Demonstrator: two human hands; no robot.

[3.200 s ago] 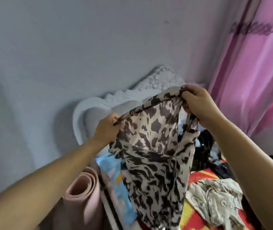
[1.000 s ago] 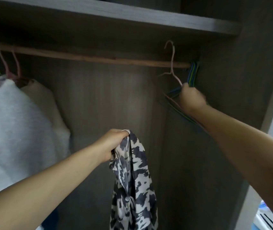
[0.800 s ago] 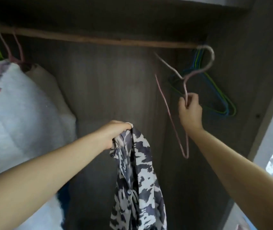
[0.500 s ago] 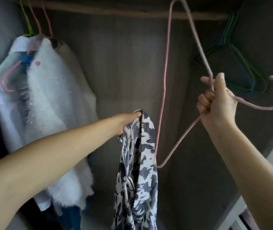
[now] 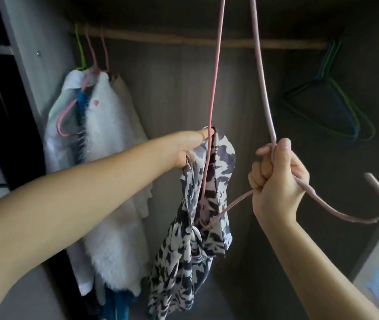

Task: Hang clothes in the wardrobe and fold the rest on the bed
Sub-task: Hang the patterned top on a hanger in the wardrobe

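Note:
I face the open wardrobe. My left hand (image 5: 190, 146) grips the top of an animal-print garment (image 5: 197, 225), black and white, which hangs down in front of the wardrobe's back wall. My right hand (image 5: 276, 179) holds a pink hanger (image 5: 262, 75) by its neck, fist closed round the wire. The hanger is turned on its side: its hook points right and one corner pokes into the garment's opening just below my left hand. Its upper part runs out of the top of the view.
A wooden rail (image 5: 183, 40) crosses the wardrobe. A fluffy white coat (image 5: 110, 144) and other clothes hang at the left on coloured hangers. Several empty blue and green hangers (image 5: 329, 105) hang at the rail's right end. The wardrobe's side panel (image 5: 373, 255) stands at right.
Since the oldest frame I turned from the bed to the wardrobe with the garment. My right hand took the pink hanger off the rail, turned it sideways and brought its corner into the garment.

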